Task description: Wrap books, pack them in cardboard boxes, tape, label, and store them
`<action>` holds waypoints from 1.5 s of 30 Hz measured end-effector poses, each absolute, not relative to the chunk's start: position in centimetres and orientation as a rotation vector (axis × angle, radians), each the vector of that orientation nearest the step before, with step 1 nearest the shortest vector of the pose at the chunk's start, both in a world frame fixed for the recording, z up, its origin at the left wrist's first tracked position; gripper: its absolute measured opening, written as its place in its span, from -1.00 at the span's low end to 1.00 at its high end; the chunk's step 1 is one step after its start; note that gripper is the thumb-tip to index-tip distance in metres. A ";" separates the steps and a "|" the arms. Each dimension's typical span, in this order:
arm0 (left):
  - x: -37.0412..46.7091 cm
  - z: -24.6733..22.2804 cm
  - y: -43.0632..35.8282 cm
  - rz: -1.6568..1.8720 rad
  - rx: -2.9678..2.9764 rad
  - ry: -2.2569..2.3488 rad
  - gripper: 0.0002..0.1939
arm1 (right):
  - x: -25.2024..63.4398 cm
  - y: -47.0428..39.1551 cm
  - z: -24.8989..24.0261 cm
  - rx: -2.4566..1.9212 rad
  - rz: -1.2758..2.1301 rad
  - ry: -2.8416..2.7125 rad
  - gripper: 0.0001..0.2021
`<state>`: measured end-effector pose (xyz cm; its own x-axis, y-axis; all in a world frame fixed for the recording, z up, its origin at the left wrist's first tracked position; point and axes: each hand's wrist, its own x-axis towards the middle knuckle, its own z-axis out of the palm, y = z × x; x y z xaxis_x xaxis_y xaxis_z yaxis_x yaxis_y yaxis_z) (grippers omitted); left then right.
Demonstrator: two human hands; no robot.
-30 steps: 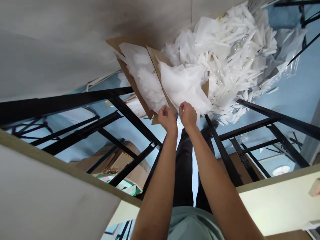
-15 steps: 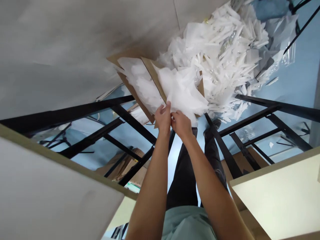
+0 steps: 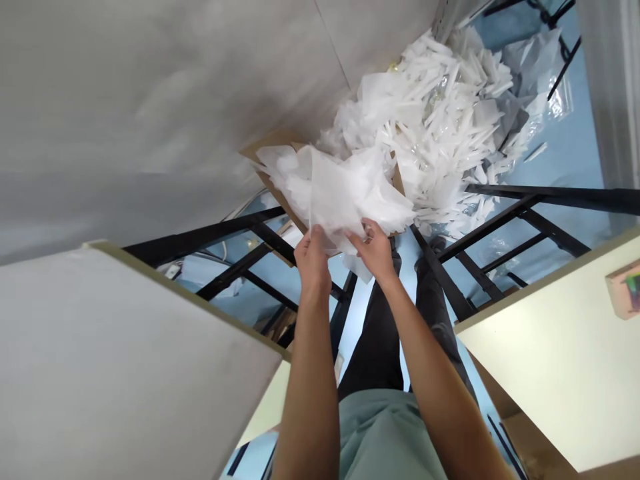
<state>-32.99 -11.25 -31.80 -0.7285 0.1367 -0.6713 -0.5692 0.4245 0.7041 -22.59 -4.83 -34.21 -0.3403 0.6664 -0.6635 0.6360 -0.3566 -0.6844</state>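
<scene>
A thin, translucent white sheet (image 3: 333, 193) is spread over a cardboard box (image 3: 280, 193) filled with similar white sheets. My left hand (image 3: 313, 257) pinches the sheet's near left edge between thumb and fingers. Just to its right, my right hand (image 3: 373, 248) has its thumb and fingers closed on the near edge of the same sheet. The box's middle is hidden under the white material, and only parts of its brown edges show.
A large heap of white scraps (image 3: 445, 127) lies on the blue floor beyond the box. Black metal frames (image 3: 550, 193) stand on both sides. A white tabletop (image 3: 125, 347) is at the left, another tabletop (image 3: 550, 360) at the right.
A translucent sheet is now spread between my hands, covering the box's middle cardboard flap. My hands have moved apart. The view has shifted, showing more of the left tabletop.
</scene>
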 end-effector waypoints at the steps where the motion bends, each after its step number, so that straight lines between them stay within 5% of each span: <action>1: -32.9 -30.7 -11.1 1.344 -0.338 1.997 -0.45 | -22.5 -4.5 -33.4 -1.766 1.929 -1.689 -0.54; 5: -32.9 -25.9 -10.2 1.391 -0.206 1.999 -0.43 | -21.6 -3.1 -27.6 -1.651 2.016 -1.478 -0.66; 12: -30.1 -15.1 -5.8 1.401 -0.063 1.808 -0.39 | -15.7 0.3 -15.4 -1.414 1.611 -1.348 -0.69; 18: -21.7 -7.8 -4.2 1.170 0.157 1.697 -0.45 | -4.1 2.1 -10.0 -1.427 1.389 -1.171 -0.71; 24: -6.6 -8.5 -3.7 0.720 0.459 1.379 -0.59 | 12.8 1.1 -10.1 -1.675 1.065 -1.002 -0.75; 32: 12.6 -12.0 -5.5 0.516 0.625 1.328 -0.55 | 33.1 -3.7 -14.5 -2.096 0.764 -1.054 -0.52; 37: 17.4 -12.6 -5.2 0.537 0.667 1.395 -0.62 | 35.3 -6.2 -12.1 -2.114 0.462 -1.207 -0.63; 42: 19.4 -11.9 -4.7 0.585 0.788 1.342 -0.62 | 34.1 -7.6 -10.5 -1.909 0.824 -1.616 -0.53; 45: 18.5 -10.6 -4.5 0.563 0.900 1.285 -0.60 | 34.4 -7.6 -11.8 -1.848 0.930 -1.654 -0.64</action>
